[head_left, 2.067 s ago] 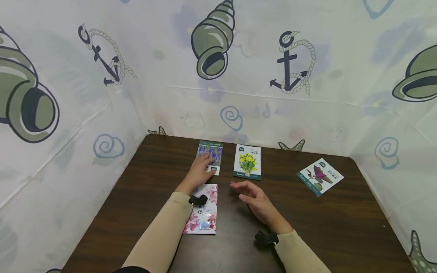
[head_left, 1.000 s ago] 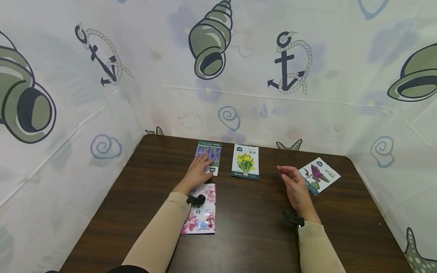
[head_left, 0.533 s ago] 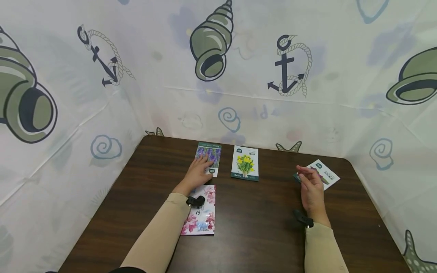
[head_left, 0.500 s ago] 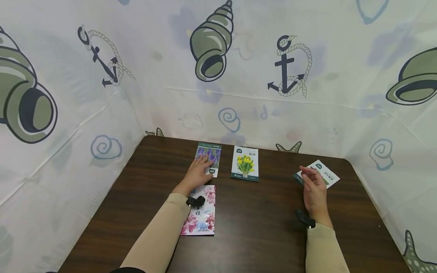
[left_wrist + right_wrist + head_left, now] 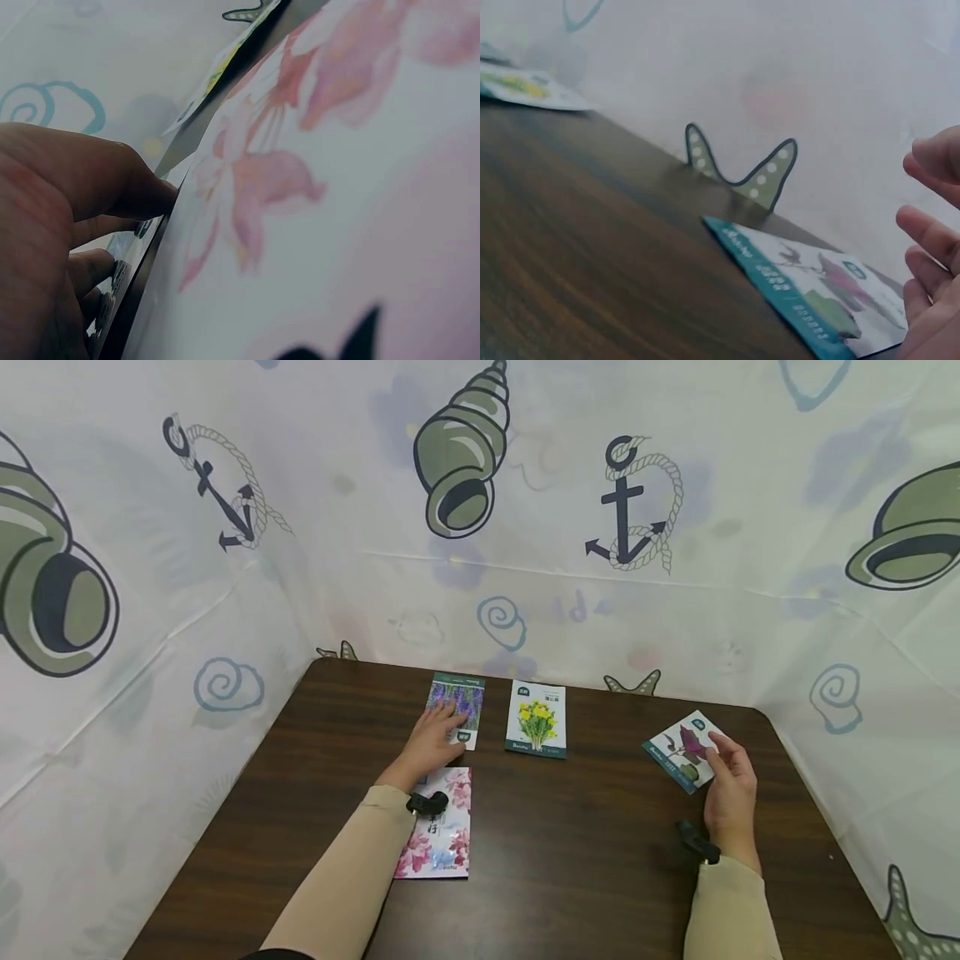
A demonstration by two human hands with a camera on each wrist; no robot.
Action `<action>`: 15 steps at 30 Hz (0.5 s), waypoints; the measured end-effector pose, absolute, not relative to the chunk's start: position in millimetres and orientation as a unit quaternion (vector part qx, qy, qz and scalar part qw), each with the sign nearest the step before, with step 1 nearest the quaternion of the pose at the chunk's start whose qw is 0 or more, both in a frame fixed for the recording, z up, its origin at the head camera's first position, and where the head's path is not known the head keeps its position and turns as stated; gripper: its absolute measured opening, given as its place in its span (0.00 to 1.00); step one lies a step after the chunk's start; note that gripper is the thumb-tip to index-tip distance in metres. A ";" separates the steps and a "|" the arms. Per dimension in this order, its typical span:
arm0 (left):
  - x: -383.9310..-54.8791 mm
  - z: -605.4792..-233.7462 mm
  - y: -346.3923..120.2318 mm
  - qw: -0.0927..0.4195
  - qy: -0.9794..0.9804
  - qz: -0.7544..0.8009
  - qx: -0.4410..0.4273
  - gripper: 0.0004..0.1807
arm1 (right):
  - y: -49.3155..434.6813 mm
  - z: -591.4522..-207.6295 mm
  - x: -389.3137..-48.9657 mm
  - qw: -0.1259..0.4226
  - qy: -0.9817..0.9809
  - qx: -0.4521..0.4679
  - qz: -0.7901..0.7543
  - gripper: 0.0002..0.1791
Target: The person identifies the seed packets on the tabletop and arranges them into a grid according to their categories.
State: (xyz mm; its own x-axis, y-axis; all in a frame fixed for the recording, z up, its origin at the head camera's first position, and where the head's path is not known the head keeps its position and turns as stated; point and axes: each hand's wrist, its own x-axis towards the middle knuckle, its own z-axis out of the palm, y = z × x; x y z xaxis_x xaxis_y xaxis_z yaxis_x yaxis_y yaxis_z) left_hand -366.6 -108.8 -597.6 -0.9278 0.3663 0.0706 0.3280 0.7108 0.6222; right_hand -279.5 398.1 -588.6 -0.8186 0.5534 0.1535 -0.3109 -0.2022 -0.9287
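Fingers (image 5: 716, 752) of right hand (image 5: 729, 793) at purple-leaf seed packet (image 5: 678, 748) right edge.

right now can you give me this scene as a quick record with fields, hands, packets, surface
left hand: rests flat on the purple-flower packet, fingers straight
right hand: at the near right edge of the purple-leaf packet, fingers loosely curled; a grip cannot be told
yellow-flower packet: flat, untouched, just right of the purple-flower packet
pink-flower packet: flat, partly under the left wrist
surface: dark wooden table
backdrop: white sheet printed with shells and anchors
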 end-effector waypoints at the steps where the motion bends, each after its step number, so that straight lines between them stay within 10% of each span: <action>1: -365.8 -596.8 -108.9 0.030 0.924 0.332 0.188 0.37 | 398.6 -589.3 -279.7 0.271 -0.579 -0.114 0.760 0.24; 15: -367.3 -597.9 -108.7 0.028 0.924 0.329 0.191 0.36 | 397.4 -585.6 -278.6 0.148 -0.708 -0.159 0.672 0.27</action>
State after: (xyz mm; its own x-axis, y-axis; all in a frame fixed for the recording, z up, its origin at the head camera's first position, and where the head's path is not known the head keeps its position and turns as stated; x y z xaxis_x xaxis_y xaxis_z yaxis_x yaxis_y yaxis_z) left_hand -367.3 -108.7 -597.9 -0.9254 0.3718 0.0740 0.3350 0.7105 0.6189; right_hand -278.6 397.4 -585.6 -0.9053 0.4248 -0.0044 0.0264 0.0459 -0.9986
